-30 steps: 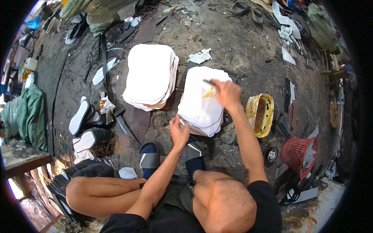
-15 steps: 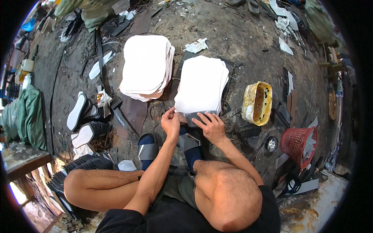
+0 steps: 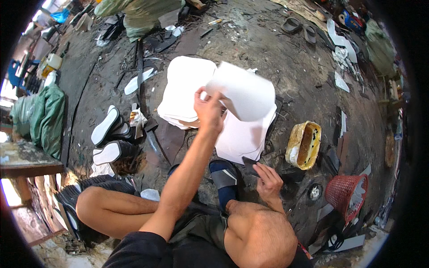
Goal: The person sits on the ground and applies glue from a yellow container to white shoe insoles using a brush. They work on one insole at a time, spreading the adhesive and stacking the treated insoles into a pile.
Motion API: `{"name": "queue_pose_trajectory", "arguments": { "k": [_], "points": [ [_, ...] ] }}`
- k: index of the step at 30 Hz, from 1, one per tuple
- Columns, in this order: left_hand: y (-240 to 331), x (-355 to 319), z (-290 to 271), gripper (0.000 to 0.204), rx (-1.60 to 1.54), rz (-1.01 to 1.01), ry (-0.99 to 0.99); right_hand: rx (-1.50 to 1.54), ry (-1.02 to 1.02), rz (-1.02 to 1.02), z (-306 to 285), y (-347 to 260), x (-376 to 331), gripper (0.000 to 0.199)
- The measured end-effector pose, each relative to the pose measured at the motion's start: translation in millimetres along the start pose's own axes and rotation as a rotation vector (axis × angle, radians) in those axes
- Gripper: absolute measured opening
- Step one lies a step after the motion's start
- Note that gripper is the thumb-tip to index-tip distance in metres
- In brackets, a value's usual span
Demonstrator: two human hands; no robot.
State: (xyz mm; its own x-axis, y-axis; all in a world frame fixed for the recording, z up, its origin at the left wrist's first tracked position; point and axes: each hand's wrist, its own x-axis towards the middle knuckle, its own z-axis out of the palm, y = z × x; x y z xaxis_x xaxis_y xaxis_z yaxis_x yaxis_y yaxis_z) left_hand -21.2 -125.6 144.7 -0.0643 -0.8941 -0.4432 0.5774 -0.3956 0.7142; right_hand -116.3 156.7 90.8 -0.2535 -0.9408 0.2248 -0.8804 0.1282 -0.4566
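My left hand (image 3: 209,109) pinches the edge of a white sheet (image 3: 250,91), which curls upward and is slightly blurred. Below it lies a stack of pale sheets (image 3: 237,138) with rounded corners. A taller stack of white sheets (image 3: 190,82) stands just left of that one, partly behind my left hand. Close to my right knee, my right hand (image 3: 269,182) grips a thin dark flat piece (image 3: 250,164), its tip at the near edge of the right stack. My fingers hide the rest of that piece.
A yellow-stained tub (image 3: 304,145) with brown contents stands to the right. Nearer me is a red mesh basket (image 3: 346,196) of scraps. White-soled footwear (image 3: 106,125) lies at left, and a green bag (image 3: 47,120) beyond it. Two sandals (image 3: 292,27) rest at the far right.
My left hand has moved up and away from me, lifting the top sheet off the right stack. My right hand has drawn back toward my knee with the dark piece. The view has shifted.
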Motion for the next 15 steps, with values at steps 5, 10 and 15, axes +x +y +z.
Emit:
{"name": "queue_pose_trajectory", "arguments": {
  "k": [5,10,15],
  "points": [
    [40,73,-84,0.064,0.117,0.153,0.259,0.085,0.170,0.074,-20,-1,17,0.052],
    [27,104,-170,0.065,0.342,0.195,0.389,0.117,0.269,0.137,-18,5,40,0.041],
    [-67,3,-171,0.052,0.928,0.550,0.183,0.334,0.329,0.252,-12,19,126,0.035]
  ]
}}
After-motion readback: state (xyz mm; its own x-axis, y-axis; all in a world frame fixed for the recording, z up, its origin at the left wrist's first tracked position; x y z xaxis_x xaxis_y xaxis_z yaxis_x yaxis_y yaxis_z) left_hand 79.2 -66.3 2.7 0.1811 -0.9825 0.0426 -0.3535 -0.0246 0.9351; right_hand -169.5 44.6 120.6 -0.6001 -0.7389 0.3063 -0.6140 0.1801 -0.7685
